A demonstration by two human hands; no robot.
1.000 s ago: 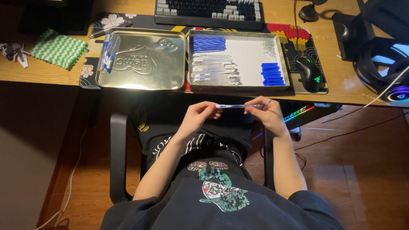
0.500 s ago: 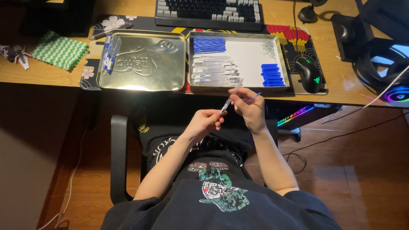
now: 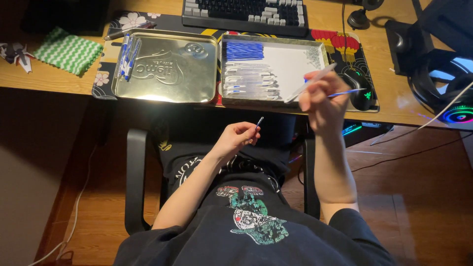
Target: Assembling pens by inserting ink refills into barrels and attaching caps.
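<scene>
Single head camera, looking steeply down over lap toward desk, mid-range.

So on my desk there's two trays side by side at the near edge: the left tray with pens along its left rim, the right tray with pen parts in its left half. Keyboard sits behind them, mouse right of the right tray, headset at the far right, folded cloth off to the left.
</scene>
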